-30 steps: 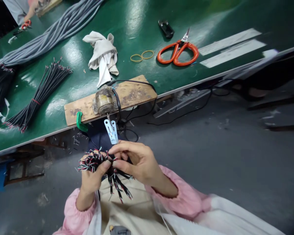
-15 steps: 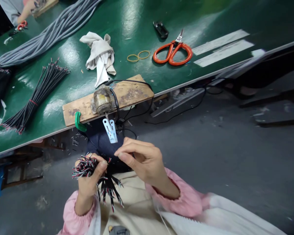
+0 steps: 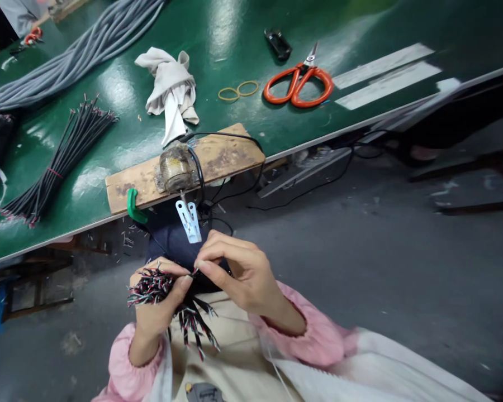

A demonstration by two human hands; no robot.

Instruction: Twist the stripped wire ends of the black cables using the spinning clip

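Left hand (image 3: 161,308): closed around the cable bundle (image 3: 150,288), which lies below the blue clip (image 3: 188,221) and somewhat to its left.
Right hand (image 3: 237,269): pinching one cable end (image 3: 195,273), just below the clip.
Cable end: we judge that its tip is being straightened or separated; the next move calls for a steady left grip and a fine pinch.
Grey patch (image 3: 204,393): far below the clip, with small marks we cannot read.
White strips (image 3: 389,85): on the surface (image 3: 339,33), right of the clip; no brand is readable.
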